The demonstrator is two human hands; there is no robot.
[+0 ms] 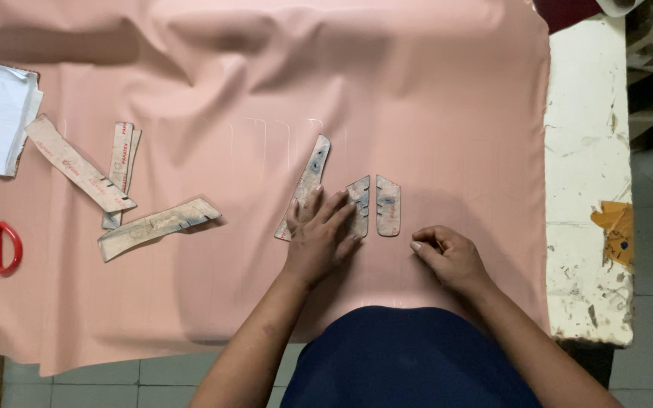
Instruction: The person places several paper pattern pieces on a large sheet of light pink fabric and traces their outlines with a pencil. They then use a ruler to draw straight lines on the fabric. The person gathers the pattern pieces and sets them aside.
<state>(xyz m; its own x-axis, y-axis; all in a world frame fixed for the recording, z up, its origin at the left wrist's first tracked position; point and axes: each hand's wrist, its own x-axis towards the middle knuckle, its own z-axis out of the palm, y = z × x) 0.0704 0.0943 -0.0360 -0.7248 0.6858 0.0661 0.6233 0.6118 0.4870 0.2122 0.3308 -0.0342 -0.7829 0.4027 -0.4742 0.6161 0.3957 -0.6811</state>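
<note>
Worn cardboard pattern pieces (357, 205) are pinned flat on pink fabric (417, 98) by the left hand (319, 238).
Left grip is spread, pressing; right hand (447, 253) is curled shut beside them, contents unclear. Pieces are best kept still, edges aligned, fabric smooth.

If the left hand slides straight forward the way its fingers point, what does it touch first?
The left hand already rests on two cardboard templates; beyond them only bare pink fabric appears to lie ahead.
</note>
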